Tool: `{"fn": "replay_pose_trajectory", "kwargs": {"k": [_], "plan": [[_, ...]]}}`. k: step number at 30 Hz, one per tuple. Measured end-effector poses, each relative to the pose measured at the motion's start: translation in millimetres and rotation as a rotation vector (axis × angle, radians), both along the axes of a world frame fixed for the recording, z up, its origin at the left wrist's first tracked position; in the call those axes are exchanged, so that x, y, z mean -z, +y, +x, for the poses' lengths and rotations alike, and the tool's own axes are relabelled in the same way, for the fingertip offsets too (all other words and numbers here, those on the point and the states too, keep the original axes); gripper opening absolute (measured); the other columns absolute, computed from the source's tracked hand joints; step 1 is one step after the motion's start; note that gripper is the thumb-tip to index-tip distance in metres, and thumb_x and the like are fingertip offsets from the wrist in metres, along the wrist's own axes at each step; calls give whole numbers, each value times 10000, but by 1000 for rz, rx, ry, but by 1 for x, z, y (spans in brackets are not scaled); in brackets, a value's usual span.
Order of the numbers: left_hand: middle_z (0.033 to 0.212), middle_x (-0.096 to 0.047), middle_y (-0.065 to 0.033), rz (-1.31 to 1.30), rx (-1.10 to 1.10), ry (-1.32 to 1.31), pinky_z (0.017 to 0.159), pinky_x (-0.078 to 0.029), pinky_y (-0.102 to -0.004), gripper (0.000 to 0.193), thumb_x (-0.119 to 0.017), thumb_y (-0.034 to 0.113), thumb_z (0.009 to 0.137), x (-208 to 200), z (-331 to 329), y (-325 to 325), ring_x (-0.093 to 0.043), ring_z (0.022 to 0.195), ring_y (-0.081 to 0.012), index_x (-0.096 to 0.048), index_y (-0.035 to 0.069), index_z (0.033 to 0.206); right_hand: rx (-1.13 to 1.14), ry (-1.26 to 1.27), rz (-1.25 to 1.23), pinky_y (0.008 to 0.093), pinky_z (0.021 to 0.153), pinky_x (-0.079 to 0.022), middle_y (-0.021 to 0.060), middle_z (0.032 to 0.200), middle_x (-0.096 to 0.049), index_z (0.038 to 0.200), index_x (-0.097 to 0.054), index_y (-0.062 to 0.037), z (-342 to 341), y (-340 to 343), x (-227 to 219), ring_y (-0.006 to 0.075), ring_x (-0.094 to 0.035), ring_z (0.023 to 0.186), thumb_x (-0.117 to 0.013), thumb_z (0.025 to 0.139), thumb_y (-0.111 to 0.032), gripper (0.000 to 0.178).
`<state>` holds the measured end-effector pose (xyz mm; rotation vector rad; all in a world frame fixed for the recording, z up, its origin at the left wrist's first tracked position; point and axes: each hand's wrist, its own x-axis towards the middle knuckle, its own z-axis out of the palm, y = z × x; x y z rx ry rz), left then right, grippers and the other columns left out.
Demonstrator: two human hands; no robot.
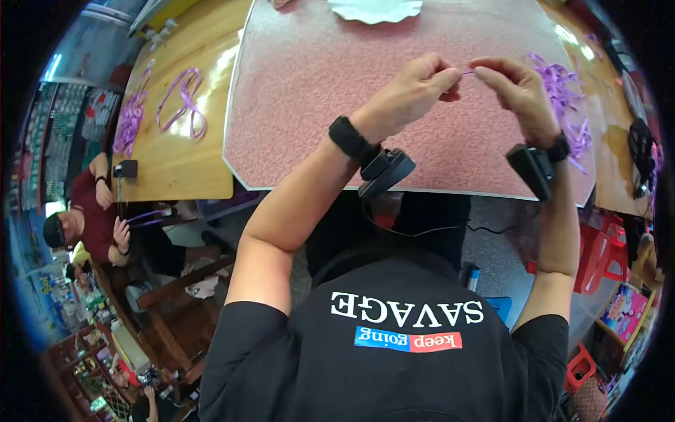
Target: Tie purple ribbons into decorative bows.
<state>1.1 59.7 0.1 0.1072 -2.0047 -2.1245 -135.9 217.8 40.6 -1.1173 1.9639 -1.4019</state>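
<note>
Over the far right part of the pink mat, my left hand is closed in a pinch, thumb against curled fingers. Facing it, a short way to the right, my right hand pinches with thumb and forefinger. A thin purple ribbon runs across the small gap between both sets of fingertips. Most of it is hidden by the fingers. Just right of my right hand lies a tangled heap of purple ribbons, part of it behind that wrist.
The pink mat covers the table before me. A white scalloped dish sits at its far edge. On the wooden table at left lie a looped purple strap and more ribbons. A person sits there; red stools stand right.
</note>
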Motion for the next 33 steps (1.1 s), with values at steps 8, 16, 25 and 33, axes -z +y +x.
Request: {"fn": "replay_pose_trajectory", "kwargs": {"k": [8,16,25,33], "plan": [[960,-656,-46,212,19,154,838,-476,-246,165,-615,214,946,-4,0,5,-589,901,-111,-646,62,1003,17,-473,-142,169,474,-264,-91,690,-501,1112,-658,-68,-11,2,21,7,-368,537,-668,907,-184,235],[883,-663,-34,-117,-319,23,738,-463,-269,106,-695,137,866,-14,2,6,-572,818,-123,-671,44,911,150,-275,-202,188,466,-280,-72,649,-499,962,-699,-41,28,-13,27,18,-385,527,-680,906,-217,186],[897,-633,-49,-1120,-380,496,804,-450,-356,52,-662,59,814,-25,1,7,-577,910,-231,-613,56,829,-19,-614,-87,179,461,-359,5,752,-636,832,-693,-36,9,-5,22,28,-465,560,-713,877,-296,265],[889,-616,-53,-1249,-280,485,797,-415,-337,46,-642,60,836,-22,5,10,-572,872,-216,-597,51,829,97,-497,71,172,480,-389,10,768,-635,874,-675,-18,17,-9,19,27,-502,570,-657,898,-189,173]]}}
